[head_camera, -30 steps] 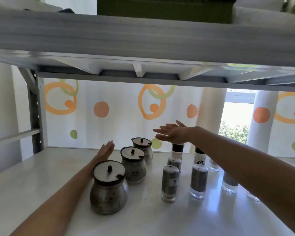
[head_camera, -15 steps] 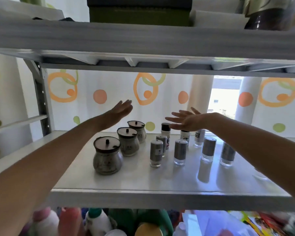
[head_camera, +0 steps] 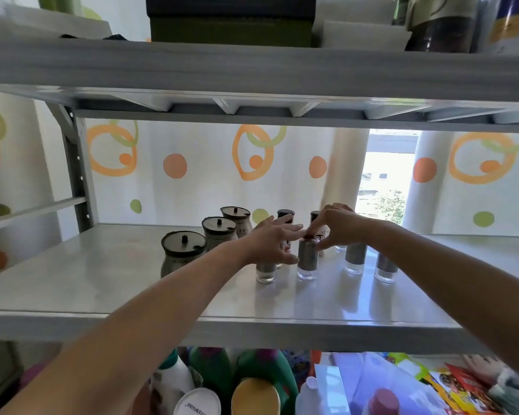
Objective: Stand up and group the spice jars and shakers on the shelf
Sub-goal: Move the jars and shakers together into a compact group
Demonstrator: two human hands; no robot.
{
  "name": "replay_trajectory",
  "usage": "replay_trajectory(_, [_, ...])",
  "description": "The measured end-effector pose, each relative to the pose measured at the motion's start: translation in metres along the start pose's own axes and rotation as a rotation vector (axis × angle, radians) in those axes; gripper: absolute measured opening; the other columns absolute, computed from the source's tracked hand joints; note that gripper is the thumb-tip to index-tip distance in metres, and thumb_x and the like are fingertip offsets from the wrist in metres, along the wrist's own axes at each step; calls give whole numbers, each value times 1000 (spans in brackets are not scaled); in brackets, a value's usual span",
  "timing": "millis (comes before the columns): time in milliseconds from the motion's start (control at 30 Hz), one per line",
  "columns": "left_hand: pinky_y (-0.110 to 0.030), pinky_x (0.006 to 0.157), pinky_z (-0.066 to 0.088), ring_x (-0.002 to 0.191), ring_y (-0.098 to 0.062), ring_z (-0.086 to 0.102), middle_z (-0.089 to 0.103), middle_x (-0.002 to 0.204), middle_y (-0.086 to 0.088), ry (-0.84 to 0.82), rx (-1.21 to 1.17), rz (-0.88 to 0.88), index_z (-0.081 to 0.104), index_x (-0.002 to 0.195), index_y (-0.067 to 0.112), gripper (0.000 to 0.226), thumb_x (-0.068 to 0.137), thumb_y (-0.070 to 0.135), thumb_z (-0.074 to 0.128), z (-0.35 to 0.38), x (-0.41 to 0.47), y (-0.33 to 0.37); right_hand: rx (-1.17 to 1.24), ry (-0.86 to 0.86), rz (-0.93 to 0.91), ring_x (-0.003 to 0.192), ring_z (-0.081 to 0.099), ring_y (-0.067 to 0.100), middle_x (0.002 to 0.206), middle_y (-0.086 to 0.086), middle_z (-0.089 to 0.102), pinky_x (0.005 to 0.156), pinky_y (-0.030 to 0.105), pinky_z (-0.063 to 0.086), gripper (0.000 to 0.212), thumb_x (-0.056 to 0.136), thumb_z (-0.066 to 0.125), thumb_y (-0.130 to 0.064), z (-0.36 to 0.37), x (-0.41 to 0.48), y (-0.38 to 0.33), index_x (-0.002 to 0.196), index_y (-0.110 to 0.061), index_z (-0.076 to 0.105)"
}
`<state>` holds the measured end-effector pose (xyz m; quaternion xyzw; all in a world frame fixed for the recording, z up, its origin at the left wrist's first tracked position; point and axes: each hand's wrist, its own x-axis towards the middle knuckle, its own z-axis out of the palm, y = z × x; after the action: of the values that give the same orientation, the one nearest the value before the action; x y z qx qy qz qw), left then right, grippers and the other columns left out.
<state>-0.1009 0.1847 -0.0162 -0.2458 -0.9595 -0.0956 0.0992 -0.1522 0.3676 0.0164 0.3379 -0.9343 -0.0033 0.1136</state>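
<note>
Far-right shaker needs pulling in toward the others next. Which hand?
Right, probably. The far-right shaker stands just under the right forearm, close to the right hand. The left hand sits at the leftmost shaker and would have to cross over.

Bright daylight through the window (head_camera: 387,181) backlights the shelf (head_camera: 72,280); edges bend, perhaps softly blurred.

Open shelf (head_camera: 72,274) left of lidded jars (head_camera: 219,235); shakers (head_camera: 354,259) rightward.

A glossy, smooth shelf (head_camera: 102,280) carries matt grey shakers (head_camera: 307,262) with clear bases.
</note>
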Motion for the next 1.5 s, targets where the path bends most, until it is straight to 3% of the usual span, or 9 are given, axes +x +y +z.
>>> replay_trajectory(100, [-35,117,-1,148,-15,4,28,155,5,32,18,2,41,141,30,55,89,28,59,5,1,2,133,79,16,96,52,4,94,-11,70,105,37,33,27,74,73,-31,5,-2,2,102,-31,71])
replay_trajectory(300, [-32,118,0,147,-14,9,34,151,10,102,148,-9,40,141,34,58,89,9,49,9,0,6,329,156,124,94,60,15,84,-4,68,94,37,44,22,67,79,-35,17,-4,0,85,-23,72])
replay_trajectory(367, [-31,117,1,147,-13,10,36,151,11,92,154,-19,39,141,33,60,89,5,47,6,-3,9,474,188,168,94,62,18,85,-3,64,87,36,49,30,68,80,-26,29,-9,-6,92,-16,66])
replay_trajectory(467, [-26,115,0,147,-12,9,37,150,12,89,119,-50,40,141,31,57,91,6,46,2,-7,11,831,145,214,89,58,13,91,-2,59,73,20,48,48,72,76,-5,55,-24,-21,113,-8,52])
replay_trajectory(567, [-28,117,0,147,-13,6,37,151,10,70,109,-72,40,142,31,58,90,5,45,1,-7,11,956,226,254,89,61,17,92,1,64,79,23,49,41,73,74,1,85,-29,-26,109,-10,58])
replay_trajectory(867, [-28,116,1,147,-12,4,38,150,11,58,97,-91,39,142,30,63,87,2,45,-1,-8,14,962,305,324,88,67,22,90,3,68,86,38,54,46,66,82,-10,104,-25,-21,105,-15,58])
replay_trajectory(1067, [-29,115,5,146,-15,9,39,149,12,61,96,-87,40,142,29,61,88,2,44,-2,-10,18,959,314,367,80,61,19,90,3,64,67,23,49,44,64,84,-13,104,-25,-22,98,-13,56])
replay_trajectory(1267, [-26,114,4,146,-14,7,39,149,11,56,96,-70,39,143,27,60,88,2,43,-1,-10,21,929,297,397,79,55,14,89,-2,58,65,23,44,50,62,85,-23,103,-26,-25,96,-18,49])
replay_trajectory(1500, [-29,116,7,146,-15,10,44,146,4,67,98,-68,41,141,28,61,87,1,41,3,-9,19,924,298,405,81,56,18,90,0,59,66,25,45,48,63,84,-20,100,-30,-29,97,-16,50])
